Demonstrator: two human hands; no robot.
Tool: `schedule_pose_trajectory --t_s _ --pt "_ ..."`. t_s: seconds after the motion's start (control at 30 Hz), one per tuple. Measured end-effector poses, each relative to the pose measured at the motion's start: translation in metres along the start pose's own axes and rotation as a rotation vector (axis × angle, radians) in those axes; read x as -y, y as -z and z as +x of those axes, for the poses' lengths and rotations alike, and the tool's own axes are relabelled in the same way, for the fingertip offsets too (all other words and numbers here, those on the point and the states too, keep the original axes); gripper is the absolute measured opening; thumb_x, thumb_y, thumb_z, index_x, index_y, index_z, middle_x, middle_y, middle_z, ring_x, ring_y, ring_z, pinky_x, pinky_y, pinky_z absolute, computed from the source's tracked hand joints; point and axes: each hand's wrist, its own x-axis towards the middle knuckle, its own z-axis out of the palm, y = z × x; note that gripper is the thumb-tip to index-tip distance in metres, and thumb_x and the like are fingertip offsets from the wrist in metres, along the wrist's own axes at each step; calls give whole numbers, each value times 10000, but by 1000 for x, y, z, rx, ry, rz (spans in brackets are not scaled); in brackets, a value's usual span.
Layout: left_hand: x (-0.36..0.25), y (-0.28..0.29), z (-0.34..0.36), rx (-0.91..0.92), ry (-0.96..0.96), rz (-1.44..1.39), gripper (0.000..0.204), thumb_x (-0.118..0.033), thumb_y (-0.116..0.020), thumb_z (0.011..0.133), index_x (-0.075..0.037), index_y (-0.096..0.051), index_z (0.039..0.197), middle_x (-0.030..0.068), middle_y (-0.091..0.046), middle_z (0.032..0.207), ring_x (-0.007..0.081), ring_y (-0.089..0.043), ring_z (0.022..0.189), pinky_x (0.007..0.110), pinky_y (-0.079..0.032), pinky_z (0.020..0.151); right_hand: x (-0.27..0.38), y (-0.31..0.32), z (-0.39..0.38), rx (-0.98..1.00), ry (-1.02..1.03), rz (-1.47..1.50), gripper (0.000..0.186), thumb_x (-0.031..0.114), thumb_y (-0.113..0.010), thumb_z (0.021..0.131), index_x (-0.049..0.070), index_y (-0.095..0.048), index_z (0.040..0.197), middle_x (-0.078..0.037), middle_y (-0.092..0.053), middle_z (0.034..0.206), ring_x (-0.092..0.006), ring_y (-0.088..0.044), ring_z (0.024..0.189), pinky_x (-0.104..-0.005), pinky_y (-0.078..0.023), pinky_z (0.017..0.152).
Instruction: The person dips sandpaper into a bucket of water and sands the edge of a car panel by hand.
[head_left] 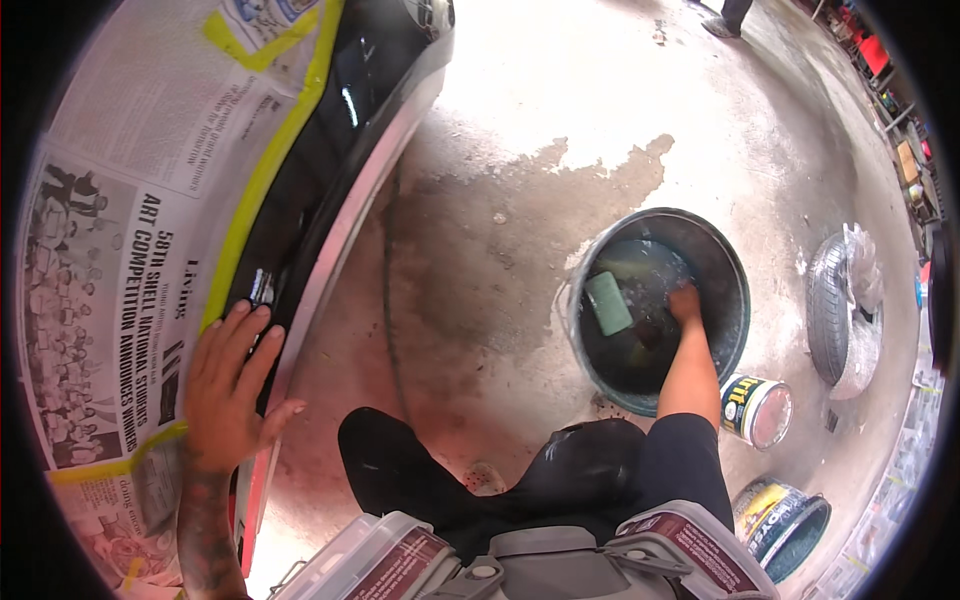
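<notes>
My left hand (228, 395) rests with fingers apart on a black glossy vehicle panel (310, 145) at the left, which is masked with newspaper (105, 270) and yellow tape (280, 150). A pale pink edge (325, 265) runs along the panel. At right, a dark bucket (738, 290) of cloudy water stands on the floor. My right hand (683, 302) is down inside it, fingertips in the water and hidden. A light green rectangular block (608, 302) lies in the water, left of that hand and apart from it.
Right of the bucket are a paint can (760, 410), a tire (830, 310) and, lower, a smaller bucket (790, 535). A dark line (393, 300) crosses the concrete floor (500, 330). Another person's foot (722, 25) is at the top. Shelving with clutter (900, 160) lines the far right.
</notes>
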Motion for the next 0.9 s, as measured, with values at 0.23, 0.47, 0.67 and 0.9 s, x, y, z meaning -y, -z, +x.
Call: schedule_pose_trajectory --t_s 0.23,0.47,0.67,0.9 --pt "0 0 0 -94 -11 -58 726 -468 -746 772 -60 -557 1342 174 -508 1423 398 -480 1321 538 -398 1044 30 34 -5 -63 -277 84 337 181 -674 802 7 -660 1090 -267 -679 1106 -420 -645 1090 -478 -514 944" --pt "-2 6 -3 -81 -19 -126 774 -447 -768 746 -39 -529 1359 193 -470 1442 402 -430 1357 554 -352 1085 129 77 -50 224 185 -250 429 151 -670 839 115 -598 1260 -220 -671 1172 -381 -657 1090 -453 -522 964" --pt "-2 10 -7 -106 -34 -235 865 -422 -772 723 -18 -453 1418 211 -446 1455 436 -392 1373 580 -306 1111 140 137 -71 -369 -197 571 237 178 -751 823 87 -699 1036 -175 -726 994 -338 -700 968 -413 -528 850" --pt "-9 19 -3 -88 -6 -195 866 -385 -826 686 -58 -478 1408 188 -440 1455 400 -391 1378 559 -327 1108 123 126 -74 -363 -187 456 330 259 -723 863 28 -671 1093 -253 -691 1048 -395 -664 1036 -447 -507 887"
